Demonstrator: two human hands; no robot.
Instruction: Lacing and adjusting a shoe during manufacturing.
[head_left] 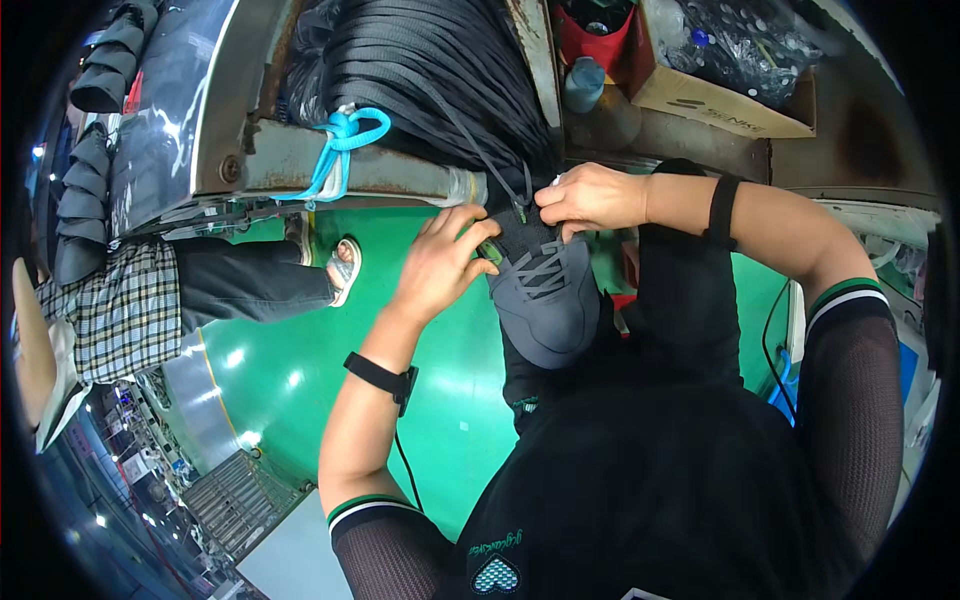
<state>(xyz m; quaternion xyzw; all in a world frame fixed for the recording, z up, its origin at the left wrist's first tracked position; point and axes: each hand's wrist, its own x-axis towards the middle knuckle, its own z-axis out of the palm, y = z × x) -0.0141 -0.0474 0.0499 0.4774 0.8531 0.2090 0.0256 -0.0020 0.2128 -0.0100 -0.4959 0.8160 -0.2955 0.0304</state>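
A dark grey shoe (545, 315) rests near my lap, toe toward me, with grey shoelaces (542, 272) crossed over its front. My left hand (440, 258) is bent round the left edge of the shoe's opening, thumb and fingers gripping near a green patch. On the other side, my right hand (592, 198) is closed in a pinch beside the tongue, on a shoelace whose end the fingers mostly hide. A thin loose lace hangs down to the tongue from a thick bundle of dark laces (430, 80) just beyond.
A rusty metal frame (350, 172) borders the bundle, with a blue lace (342, 140) tied on it. Far right are an open cardboard box (720, 105) of plastic bags and a red container (592, 40). Dark shoe parts (85, 195) line the left, where another person (110, 310) stands.
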